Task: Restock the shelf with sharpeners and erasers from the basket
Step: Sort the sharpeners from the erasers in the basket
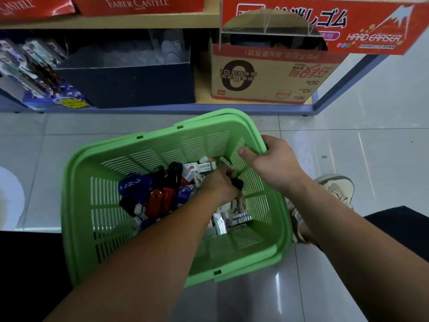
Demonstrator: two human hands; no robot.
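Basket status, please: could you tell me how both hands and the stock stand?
Right hand grips green basket by the rim. Left hand down among erasers and sharpeners, grasp unclear. Nothing between basket and shelf.

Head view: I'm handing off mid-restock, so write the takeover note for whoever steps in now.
Left hand: down in the green basket among the erasers; grasp hidden.
Right hand: grips the basket's right rim.
Sharpeners: piled in its left half, erasers far and right.
Done: no item visibly shelved.
Left: carry everything to the shelf ahead.
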